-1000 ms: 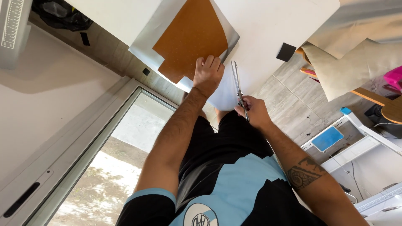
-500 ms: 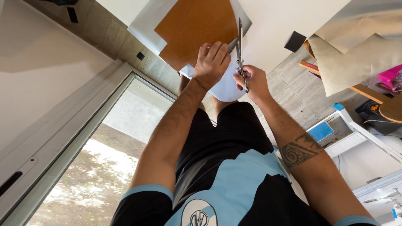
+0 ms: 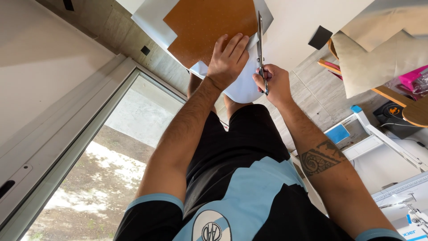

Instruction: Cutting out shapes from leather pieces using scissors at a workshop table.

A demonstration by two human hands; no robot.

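We extend both arms forward. Our left hand (image 3: 227, 58) lies flat, fingers spread, on the brown sheet (image 3: 205, 24); our right hand (image 3: 275, 82) grips scissors (image 3: 260, 42), closed.

Open white bench (image 3: 303, 22) lies right of the scissors (image 3: 260, 49); a black square (image 3: 320, 37) and folded beige sheets (image 3: 379, 49) crowd its right edge.

The left hand (image 3: 226, 60) lies flat on the sheet (image 3: 209, 27), which overlaps the paper pattern (image 3: 243, 87); the right hand (image 3: 275, 82) with scissors (image 3: 260, 44) stands just right of it.
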